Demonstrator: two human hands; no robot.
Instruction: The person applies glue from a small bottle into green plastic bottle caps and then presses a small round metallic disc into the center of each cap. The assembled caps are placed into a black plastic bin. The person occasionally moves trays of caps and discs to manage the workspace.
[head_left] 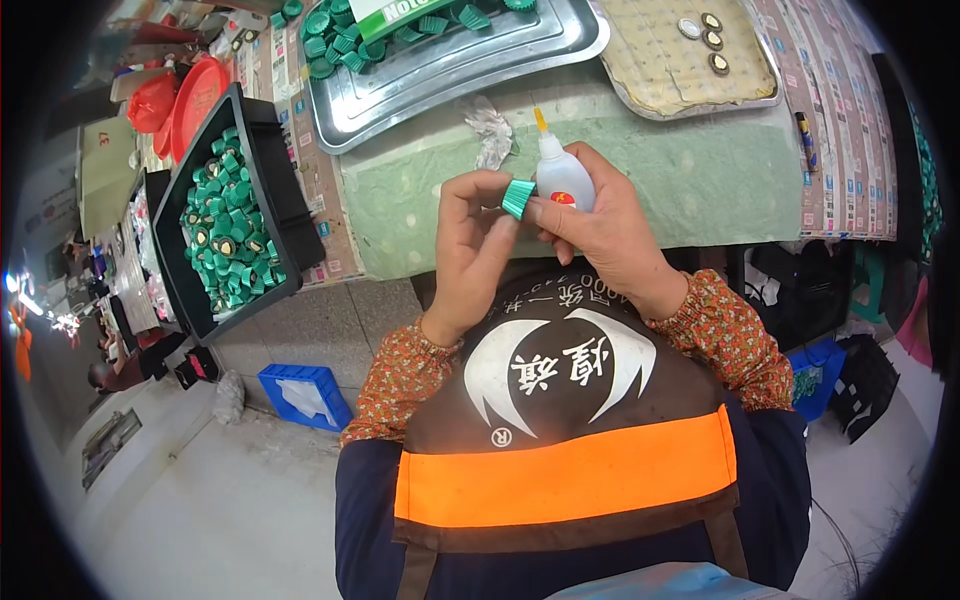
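Observation:
Between the thumb and fingers of my left hand (472,245) is a small green pleated cup (518,198), tilted, held just above the front of the table. My right hand (615,215) is wrapped round a white squeeze bottle (552,160) with a yellow nozzle that points up and away from me. The tip of my right thumb reaches the cup's right side, close to the bottle. What lies inside the cup cannot be made out. Beyond my hands, a crumpled piece of clear plastic (490,135) rests on the green table cover (400,215).
A metal tray (470,85) at the back bears several green pleated cups (340,45). To its right, a lined tray (665,75) holds several small round pieces (713,40). At the left stands a black crate (272,180) full of green cups. A blue basket (305,395) sits below.

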